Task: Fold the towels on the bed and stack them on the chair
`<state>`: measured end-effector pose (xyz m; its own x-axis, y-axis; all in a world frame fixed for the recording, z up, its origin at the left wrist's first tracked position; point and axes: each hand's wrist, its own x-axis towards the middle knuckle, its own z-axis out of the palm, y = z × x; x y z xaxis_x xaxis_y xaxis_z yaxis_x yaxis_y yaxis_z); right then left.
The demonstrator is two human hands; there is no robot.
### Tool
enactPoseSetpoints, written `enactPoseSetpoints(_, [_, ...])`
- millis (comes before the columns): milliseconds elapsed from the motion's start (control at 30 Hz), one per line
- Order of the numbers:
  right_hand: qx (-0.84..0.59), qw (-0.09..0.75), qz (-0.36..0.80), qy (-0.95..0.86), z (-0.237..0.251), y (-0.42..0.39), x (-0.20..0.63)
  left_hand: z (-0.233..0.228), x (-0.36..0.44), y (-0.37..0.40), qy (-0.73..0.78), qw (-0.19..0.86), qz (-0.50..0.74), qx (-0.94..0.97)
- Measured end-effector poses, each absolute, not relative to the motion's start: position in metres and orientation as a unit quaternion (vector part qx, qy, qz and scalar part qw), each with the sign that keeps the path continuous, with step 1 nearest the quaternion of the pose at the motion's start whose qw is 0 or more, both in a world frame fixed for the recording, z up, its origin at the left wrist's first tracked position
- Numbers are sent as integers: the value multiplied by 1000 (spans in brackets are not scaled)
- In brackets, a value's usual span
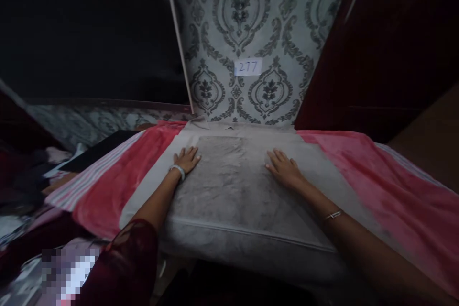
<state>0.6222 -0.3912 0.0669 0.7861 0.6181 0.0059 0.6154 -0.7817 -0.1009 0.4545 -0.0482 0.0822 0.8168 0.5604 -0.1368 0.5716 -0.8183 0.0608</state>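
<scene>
A grey, plush-looking cloth point(229, 191) lies spread out, with a seam running across it near the front, where it hangs over the edge. My left hand point(186, 160) rests flat on its left side, fingers spread. On the right side my right hand point(285, 168) lies palm down with its fingers stretched out, touching the same cloth. Neither hand grips anything. Paler grey fabric point(150, 193) borders the cloth, and slight wrinkles show in its middle. Red cloth point(114, 186) with a striped edge lies beneath on the left, and pinkish-red cloth point(380, 186) on the right.
A large dark screen point(89, 33) stands at the back left. Behind the cloth is a patterned wall point(240, 19) with a paper label point(248, 66) reading 277. A dark red panel point(387, 48) rises at the right. Piled fabrics point(21, 172) lie at the far left.
</scene>
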Motion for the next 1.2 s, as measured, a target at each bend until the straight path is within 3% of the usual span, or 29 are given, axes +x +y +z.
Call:
enactPoseSetpoints(200, [-902, 65, 54, -423, 79, -324, 549, 97, 397, -57, 291, 51, -48, 954])
enactPoseSetpoints(533, [-805, 144, 78, -570, 72, -219, 443, 59, 338, -90, 277, -7, -4, 961])
enactPoseSetpoints(667, [-844, 114, 79, -519, 62, -269, 473, 57, 341, -87, 271, -15, 3, 962])
enactPoseSetpoints(900, [-960, -2, 47, -275, 37, -457, 547, 58, 343, -88, 274, -15, 10, 961])
enactPoseSetpoints(1067, [-990, 17, 43, -137, 18, -568, 566, 59, 343, -92, 276, 2, 19, 961])
enactPoseSetpoints(1200, [-995, 18, 30, -98, 15, -600, 576, 60, 340, -83, 280, 14, 35, 959])
